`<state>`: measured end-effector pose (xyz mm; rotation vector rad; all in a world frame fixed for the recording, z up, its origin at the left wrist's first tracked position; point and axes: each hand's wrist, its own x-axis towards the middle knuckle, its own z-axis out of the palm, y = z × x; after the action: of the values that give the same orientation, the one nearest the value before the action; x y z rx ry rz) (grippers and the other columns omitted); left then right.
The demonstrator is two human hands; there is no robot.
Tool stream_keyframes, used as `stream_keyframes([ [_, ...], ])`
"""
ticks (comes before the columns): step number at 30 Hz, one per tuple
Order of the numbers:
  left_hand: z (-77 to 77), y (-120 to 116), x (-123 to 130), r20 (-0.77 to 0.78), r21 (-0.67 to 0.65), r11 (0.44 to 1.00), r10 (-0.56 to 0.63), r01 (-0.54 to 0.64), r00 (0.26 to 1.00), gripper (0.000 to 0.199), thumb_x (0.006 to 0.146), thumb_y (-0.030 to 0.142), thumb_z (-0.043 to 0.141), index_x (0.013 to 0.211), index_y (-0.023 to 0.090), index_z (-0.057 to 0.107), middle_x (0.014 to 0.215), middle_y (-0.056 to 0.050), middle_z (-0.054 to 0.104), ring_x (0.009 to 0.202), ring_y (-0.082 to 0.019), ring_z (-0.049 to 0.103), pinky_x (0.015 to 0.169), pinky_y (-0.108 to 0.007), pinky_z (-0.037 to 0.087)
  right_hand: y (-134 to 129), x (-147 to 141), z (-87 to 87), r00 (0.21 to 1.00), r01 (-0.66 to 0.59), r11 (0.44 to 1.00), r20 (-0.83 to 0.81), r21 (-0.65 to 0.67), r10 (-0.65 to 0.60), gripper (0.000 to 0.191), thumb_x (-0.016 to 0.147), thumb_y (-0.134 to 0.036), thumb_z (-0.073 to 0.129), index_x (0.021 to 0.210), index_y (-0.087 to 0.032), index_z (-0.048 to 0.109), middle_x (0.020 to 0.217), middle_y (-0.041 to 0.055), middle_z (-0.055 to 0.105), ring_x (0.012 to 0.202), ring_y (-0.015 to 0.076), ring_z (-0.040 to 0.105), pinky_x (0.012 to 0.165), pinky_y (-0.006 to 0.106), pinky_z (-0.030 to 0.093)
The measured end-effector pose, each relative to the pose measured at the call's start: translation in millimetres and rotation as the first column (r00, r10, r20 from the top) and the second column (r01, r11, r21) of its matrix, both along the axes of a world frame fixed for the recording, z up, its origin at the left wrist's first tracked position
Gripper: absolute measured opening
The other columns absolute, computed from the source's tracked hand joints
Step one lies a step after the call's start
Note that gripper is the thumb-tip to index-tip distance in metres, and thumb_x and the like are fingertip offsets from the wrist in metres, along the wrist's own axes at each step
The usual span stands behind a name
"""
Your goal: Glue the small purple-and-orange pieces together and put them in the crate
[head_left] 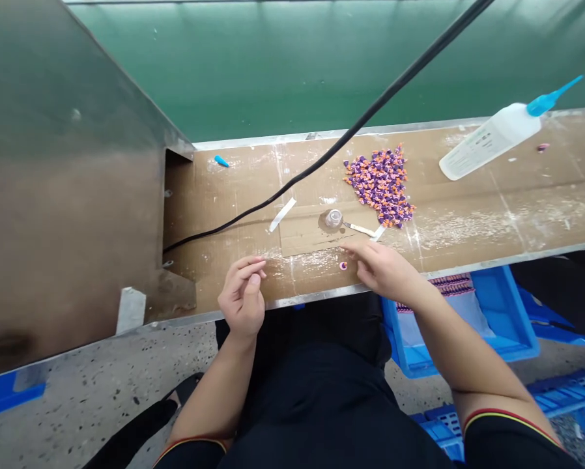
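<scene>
At the bench's front edge, my left hand [243,296] has its fingers curled and its thumb against them. Whatever may be between them is hidden or too small to make out. My right hand [383,266] is over the front of the bench, index finger stretched out and thumb apart, with nothing visible in it. Beside its fingers lies one small pink, purple and orange piece [343,266]. Beyond it, a small clear jar [333,219] stands on a taped cardboard sheet [302,234], with a thin white-handled tool [361,229] to its right.
Behind lies a heap of small purple and orange pieces [378,182]. A white squeeze bottle [492,140] with a blue nozzle lies at right. A black cable [322,159] crosses above the bench. A metal housing [77,182] stands left; a blue crate [507,312] sits below right.
</scene>
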<state>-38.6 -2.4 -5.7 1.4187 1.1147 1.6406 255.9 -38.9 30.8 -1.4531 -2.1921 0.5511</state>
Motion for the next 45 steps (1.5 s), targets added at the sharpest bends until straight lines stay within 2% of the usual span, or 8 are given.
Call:
stream_keyframes([
  [7,1.0,5,5,0.056,-0.012,1.0,-0.021,0.022,0.998,0.015,0.093,0.015,0.071,0.094,0.021,0.086,0.101,-0.009,0.077,0.083,-0.015,0.068,0.065,-0.026,0.054,-29,-34,-38.4,0.864,0.492,0.847,-0.23,0.202,-0.448,0.042,0.096,-0.007,0.052,0.128,-0.027,0.069,0.115,0.0086,0.079,0.106,0.0245,0.077,0.095,0.041,0.067],
  [25,9.0,9,13,-0.071,-0.055,0.997,0.049,-0.053,0.996,0.01,0.085,0.023,0.071,0.08,0.017,0.076,0.093,-0.008,0.075,0.078,-0.016,0.067,0.06,-0.03,0.051,-32,-21,-23.7,0.863,0.417,0.903,-0.356,0.103,-0.358,0.014,0.107,-0.034,0.065,0.103,-0.027,0.076,0.104,0.0057,0.084,0.096,0.0206,0.08,0.087,0.037,0.068],
  [27,10.5,12,15,-0.066,-0.055,0.996,0.064,-0.068,0.996,0.008,0.082,0.024,0.071,0.078,0.017,0.074,0.091,-0.007,0.074,0.076,-0.016,0.066,0.057,-0.029,0.051,-53,7,-26.7,0.71,0.64,0.765,-0.439,0.075,-0.55,0.015,0.104,-0.041,0.069,0.105,-0.027,0.076,0.1,0.0044,0.084,0.089,0.0186,0.08,0.082,0.032,0.067],
  [30,11.8,15,18,-0.031,-0.03,0.998,0.062,-0.063,0.998,0.005,0.077,0.021,0.072,0.075,0.017,0.073,0.087,-0.006,0.073,0.07,-0.016,0.065,0.053,-0.029,0.049,-98,62,-39.2,0.254,0.963,0.269,-0.418,0.022,-0.872,0.028,0.098,-0.048,0.071,0.108,-0.022,0.072,0.101,0.0093,0.083,0.091,0.0217,0.081,0.083,0.035,0.066],
  [32,12.1,16,19,-0.01,-0.024,0.998,0.05,-0.05,0.999,0.003,0.076,0.02,0.074,0.076,0.018,0.074,0.087,-0.007,0.073,0.069,-0.017,0.064,0.052,-0.03,0.047,-129,93,-53.0,-0.015,0.996,-0.003,-0.124,-0.094,-0.992,0.031,0.098,-0.044,0.064,0.111,-0.017,0.073,0.104,0.0141,0.083,0.093,0.0232,0.08,0.086,0.035,0.065],
  [33,12.0,17,19,-0.001,-0.03,0.999,0.043,-0.043,0.999,0.002,0.077,0.02,0.074,0.076,0.018,0.076,0.087,-0.007,0.073,0.069,-0.017,0.064,0.052,-0.031,0.047,-142,103,-61.1,-0.047,0.982,-0.059,0.073,-0.177,-0.996,0.029,0.097,-0.041,0.064,0.108,-0.017,0.074,0.103,0.0134,0.084,0.094,0.0236,0.081,0.087,0.035,0.064],
  [38,9.4,21,19,0.013,-0.033,0.998,0.057,-0.057,0.998,0.003,0.072,0.021,0.078,0.073,0.018,0.078,0.083,-0.007,0.075,0.064,-0.017,0.064,0.05,-0.032,0.046,-175,112,-100.4,0.035,0.915,-0.132,0.402,-0.381,-0.915,0.009,0.078,-0.023,0.074,0.07,-0.021,0.075,0.065,0.0063,0.076,0.075,0.0269,0.078,0.075,0.033,0.058],
  [45,12.4,22,21,0.001,-0.023,0.997,0.072,-0.072,0.997,0.005,0.069,0.021,0.079,0.072,0.017,0.078,0.08,-0.006,0.075,0.06,-0.016,0.062,0.047,-0.032,0.046,-175,117,-121.2,0.119,0.899,-0.126,0.51,-0.421,-0.852,0.017,0.087,-0.018,0.065,0.08,-0.019,0.081,0.081,0.0112,0.082,0.086,0.027,0.08,0.079,0.031,0.056],
])
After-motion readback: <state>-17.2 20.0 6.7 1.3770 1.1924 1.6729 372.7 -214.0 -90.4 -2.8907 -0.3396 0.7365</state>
